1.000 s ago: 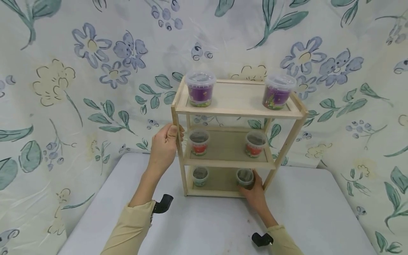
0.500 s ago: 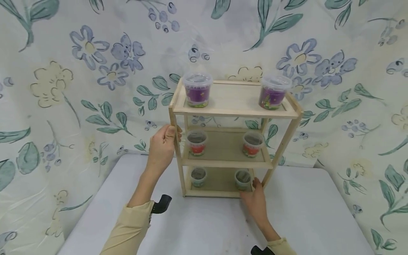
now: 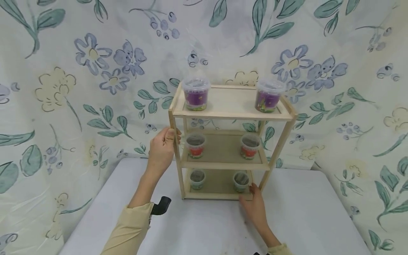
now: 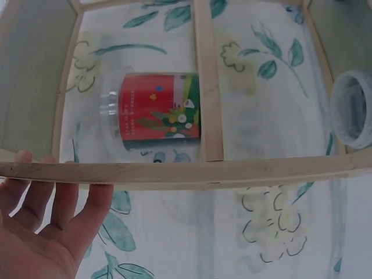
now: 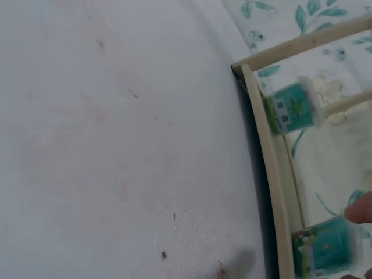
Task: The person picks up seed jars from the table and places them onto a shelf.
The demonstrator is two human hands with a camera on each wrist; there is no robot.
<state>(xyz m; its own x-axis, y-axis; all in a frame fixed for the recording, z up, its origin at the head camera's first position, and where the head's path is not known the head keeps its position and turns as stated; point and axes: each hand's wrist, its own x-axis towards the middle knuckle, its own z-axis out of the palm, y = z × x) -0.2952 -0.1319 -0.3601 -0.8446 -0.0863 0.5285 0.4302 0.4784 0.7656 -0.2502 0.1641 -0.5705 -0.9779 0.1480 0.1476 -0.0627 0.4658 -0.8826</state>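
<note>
A three-tier wooden shelf [image 3: 223,165] stands on the white table. My left hand [image 3: 161,148] grips its left front post, fingers curled around the wood; the left wrist view shows those fingers [image 4: 64,203] behind the post. My right hand [image 3: 256,209] is at the lower right corner, beside a small clear-lidded teal tub [image 5: 322,247] on the bottom tier. Its thumb and fingers are spread and do not wrap the tub; whether a fingertip touches it I cannot tell. Another teal tub [image 3: 197,179] stands at the bottom left.
Two red tubs [image 3: 196,145] stand on the middle tier, one at each end. Two larger purple tubs [image 3: 196,95] sit on the top tier. Floral sheeting [image 3: 111,106] hangs behind the shelf. White table surface [image 3: 197,226] extends in front.
My right hand has let go of the bottom right teal tub and drawn back slightly toward me. The left hand keeps its grip on the post. The head view has shifted a little.
</note>
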